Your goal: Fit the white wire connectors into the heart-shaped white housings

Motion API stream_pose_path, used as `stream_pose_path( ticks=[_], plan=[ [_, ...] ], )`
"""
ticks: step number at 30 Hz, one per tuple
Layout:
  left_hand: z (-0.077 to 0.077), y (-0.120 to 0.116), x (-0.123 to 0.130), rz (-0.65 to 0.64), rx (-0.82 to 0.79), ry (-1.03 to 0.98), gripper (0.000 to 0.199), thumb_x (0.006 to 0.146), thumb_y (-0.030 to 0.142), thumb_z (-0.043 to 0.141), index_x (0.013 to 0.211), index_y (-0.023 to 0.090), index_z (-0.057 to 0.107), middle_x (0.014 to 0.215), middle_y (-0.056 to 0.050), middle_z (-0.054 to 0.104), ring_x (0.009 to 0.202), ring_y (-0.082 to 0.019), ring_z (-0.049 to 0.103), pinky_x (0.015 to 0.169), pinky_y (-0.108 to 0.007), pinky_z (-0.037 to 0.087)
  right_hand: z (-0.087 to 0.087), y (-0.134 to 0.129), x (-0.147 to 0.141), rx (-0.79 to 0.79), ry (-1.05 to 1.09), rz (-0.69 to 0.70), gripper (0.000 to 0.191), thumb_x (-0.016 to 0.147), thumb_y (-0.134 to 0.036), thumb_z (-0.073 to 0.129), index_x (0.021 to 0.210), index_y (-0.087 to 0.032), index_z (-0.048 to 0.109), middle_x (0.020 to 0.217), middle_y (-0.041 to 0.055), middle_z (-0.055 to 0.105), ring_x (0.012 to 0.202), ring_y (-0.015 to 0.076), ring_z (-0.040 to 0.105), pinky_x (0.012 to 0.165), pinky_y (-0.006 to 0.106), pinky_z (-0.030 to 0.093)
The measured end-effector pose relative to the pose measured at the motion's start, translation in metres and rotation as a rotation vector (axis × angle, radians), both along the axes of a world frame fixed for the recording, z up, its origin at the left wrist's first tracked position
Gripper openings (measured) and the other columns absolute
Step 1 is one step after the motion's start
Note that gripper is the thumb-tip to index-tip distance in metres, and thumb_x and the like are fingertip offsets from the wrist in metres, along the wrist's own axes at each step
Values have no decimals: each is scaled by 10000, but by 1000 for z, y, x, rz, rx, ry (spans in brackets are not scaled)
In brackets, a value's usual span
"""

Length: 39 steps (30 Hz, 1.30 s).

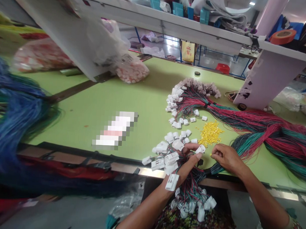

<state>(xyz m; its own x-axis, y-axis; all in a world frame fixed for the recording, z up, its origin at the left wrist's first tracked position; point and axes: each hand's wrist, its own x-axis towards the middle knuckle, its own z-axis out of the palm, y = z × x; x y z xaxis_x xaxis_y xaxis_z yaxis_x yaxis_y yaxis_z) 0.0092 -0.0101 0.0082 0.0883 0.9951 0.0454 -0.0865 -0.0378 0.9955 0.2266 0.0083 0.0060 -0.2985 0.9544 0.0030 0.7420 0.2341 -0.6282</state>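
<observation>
My left hand (189, 164) pinches a white plastic connector (200, 149) between thumb and fingers, near the table's front edge. Wires with more white connectors (171, 158) fan out around that hand, and some hang below the edge over my lap. Just to the right, my right hand (226, 158) is closed in a pinch, with a speck of yellow at its fingertips that looks like one of the small yellow pieces. A loose pile of those yellow pieces (211, 132) lies beyond both hands. The held connector and the right fingertips are a short gap apart.
A taped bundle of red, black and green wires (234, 114) crosses the green table (143, 100) at right. Blue wires (21, 105) drape over the left side. A bag of connectors (132, 70) sits at the back, below a shelf (157, 18). A tape roll (197, 73) lies behind.
</observation>
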Motion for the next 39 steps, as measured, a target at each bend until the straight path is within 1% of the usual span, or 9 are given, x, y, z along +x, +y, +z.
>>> stream_pose_path(
  ticks=[3, 9, 14, 17, 19, 23, 28, 35, 39],
  plan=[
    [-1, 0, 0, -6, -2, -14, 242, 862, 415, 704, 1000, 218, 718, 842, -36, 698, 791, -211, 664, 727, -342, 546, 0, 2, 0, 9, 31, 22, 75, 855, -126, 661, 863, -195, 691, 769, -7, 618, 664, 137, 561, 644, 244, 414],
    [-7, 2, -3, -31, 86, 19, 218, 885, 399, 698, 1041, 248, 722, 692, 2, 618, 648, -180, 588, 619, -324, 504, 1, 1, -3, 75, 123, 20, 108, 894, -154, 642, 827, -193, 716, 785, 17, 639, 733, 164, 601, 695, 279, 453],
    [-13, 4, -5, -62, 262, 57, 188, 908, 349, 685, 1077, 270, 712, 912, -36, 682, 576, -143, 525, 590, -338, 491, 34, -21, -22, 206, 473, -53, 77, 933, -261, 671, 928, -211, 729, 848, 25, 666, 766, 162, 625, 671, 274, 497],
    [-18, 6, -3, -53, 406, 64, 186, 930, 309, 660, 1110, 280, 698, 984, -43, 689, 651, -154, 579, 664, -344, 511, 54, -35, -32, 292, 484, -24, 77, 957, -245, 650, 944, -221, 721, 852, 26, 668, 775, 160, 627, 670, 275, 510],
    [-21, 7, -1, -38, 488, 74, 178, 936, 287, 653, 1110, 276, 692, 997, -42, 697, 699, -162, 605, 699, -342, 516, 60, -40, -35, 362, 438, 7, 85, 970, -207, 627, 976, -222, 710, 862, 27, 670, 783, 159, 630, 678, 278, 516],
    [-21, 8, 2, -38, 589, 77, 186, 938, 275, 644, 1120, 260, 684, 994, -51, 715, 696, -162, 620, 649, -311, 511, 59, -42, -36, 479, 327, 86, 134, 988, -147, 590, 1040, -217, 691, 887, 36, 668, 823, 168, 636, 721, 302, 525],
    [-16, 8, 2, -20, 616, 112, 181, 913, 235, 671, 1092, 248, 698, 985, -62, 734, 776, -188, 659, 670, -318, 525, 60, -41, -35, 571, 272, 138, 163, 986, -113, 580, 1067, -210, 683, 907, 48, 669, 817, 169, 633, 708, 303, 527],
    [-17, 7, 3, -22, 602, 84, 229, 888, 173, 690, 1101, 256, 702, 987, -66, 727, 687, -165, 635, 585, -308, 518, 60, -40, -34, 536, 300, 126, 159, 982, -117, 592, 1065, -212, 689, 912, 44, 678, 831, 164, 645, 729, 298, 535],
    [-15, 7, 2, -25, 616, 105, 213, 896, 177, 680, 1094, 253, 699, 975, -68, 729, 717, -175, 651, 595, -310, 526, 59, -40, -35, 494, 346, 117, 148, 981, -125, 599, 1045, -216, 696, 903, 35, 682, 821, 155, 649, 728, 286, 540]
  ],
)
